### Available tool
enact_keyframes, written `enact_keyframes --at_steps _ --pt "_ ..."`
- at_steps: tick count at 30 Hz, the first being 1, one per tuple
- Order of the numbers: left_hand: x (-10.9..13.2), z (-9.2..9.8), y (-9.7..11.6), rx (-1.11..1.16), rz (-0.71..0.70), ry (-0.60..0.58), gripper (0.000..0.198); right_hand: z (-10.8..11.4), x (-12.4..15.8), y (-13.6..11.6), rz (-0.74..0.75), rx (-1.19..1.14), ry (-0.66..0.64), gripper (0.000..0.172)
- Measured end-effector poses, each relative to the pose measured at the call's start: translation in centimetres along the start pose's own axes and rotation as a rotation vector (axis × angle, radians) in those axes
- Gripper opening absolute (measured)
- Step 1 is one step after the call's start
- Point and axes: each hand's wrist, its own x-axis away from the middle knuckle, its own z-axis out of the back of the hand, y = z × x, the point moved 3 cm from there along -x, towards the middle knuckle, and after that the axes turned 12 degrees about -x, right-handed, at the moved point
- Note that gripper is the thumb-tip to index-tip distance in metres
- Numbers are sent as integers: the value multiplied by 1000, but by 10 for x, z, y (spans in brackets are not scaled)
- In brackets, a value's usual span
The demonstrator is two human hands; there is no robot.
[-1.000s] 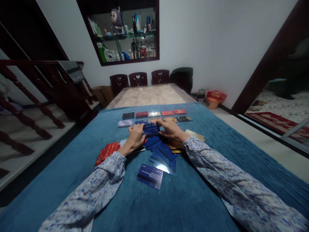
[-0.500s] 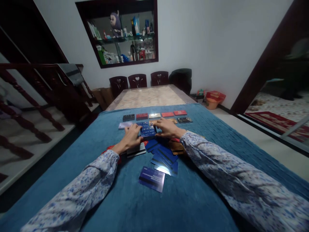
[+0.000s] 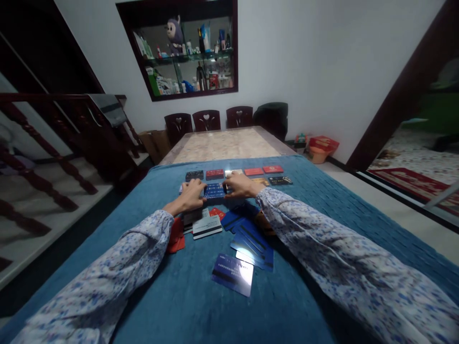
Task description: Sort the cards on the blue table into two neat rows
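Between my two hands is a dark blue bank card, gripped at its left edge by my left hand and at its right edge by my right hand. It lies in the nearer of two card rows; a pale purple card there is mostly behind my left hand. Beyond is the far row, with a black card, a dark red card and a red card. Closer to me are blue cards, white cards, red cards and a single purple-blue card.
A blue cloth covers the near part of the table, and its bare marbled top shows beyond. Dark chairs stand at the far end. To the left runs a wooden railing; an orange bin is on the floor at right.
Both hands have brought the blue card slightly farther away, down into the nearer row. The loose white and red cards show more behind my left hand. The view has shifted slightly.
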Motion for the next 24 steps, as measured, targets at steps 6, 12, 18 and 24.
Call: enact_keyframes --at_steps 6,12,18,24 --pt "-16 -4 -13 -12 13 -19 48 2 -21 2 -42 10 -21 45" --pt "-32 -8 -20 -35 28 -61 48 0 -36 8 -65 24 -40 46" --pt "-44 -13 -21 -77 22 -98 47 -7 -46 14 -90 28 -66 50" --pt "-53 -18 -20 -92 -5 -145 42 -12 -51 16 -112 51 -95 51"
